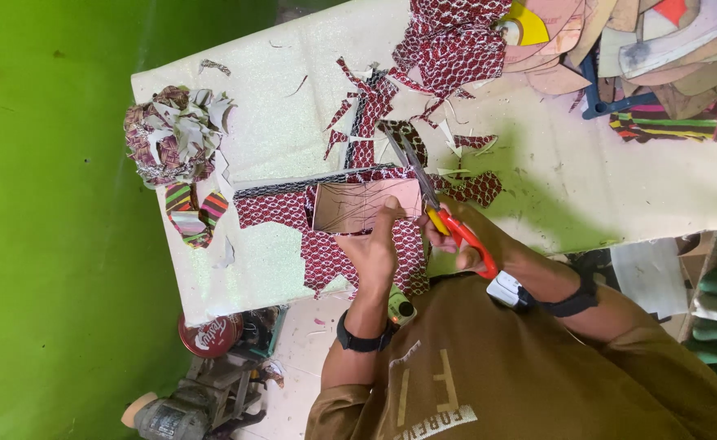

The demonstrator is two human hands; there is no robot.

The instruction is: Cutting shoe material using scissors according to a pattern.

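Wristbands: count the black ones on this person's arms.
2. One black wristband circles the left wrist, below the left hand that rests on the cardboard piece. The other wristband is on the right forearm, behind the right hand holding the scissors.

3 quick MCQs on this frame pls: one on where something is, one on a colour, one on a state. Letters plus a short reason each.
1. Where does the pile of scraps lie?
A. near the table corner by the green wall
B. inside the box
C. under the scissors

2. What colour are the scissors' handles?
A. blue
B. red and yellow
C. black

3. How is the cardboard box held?
A. untouched
B. gripped by both hands
C. the left hand rests on it

Answers:
1 A: the heap sits at the table's edge beside the green wall.
2 B: the loops in the right hand are red with yellow near the pivot.
3 C: its fingers reach the box rim while the right hand works the scissors.
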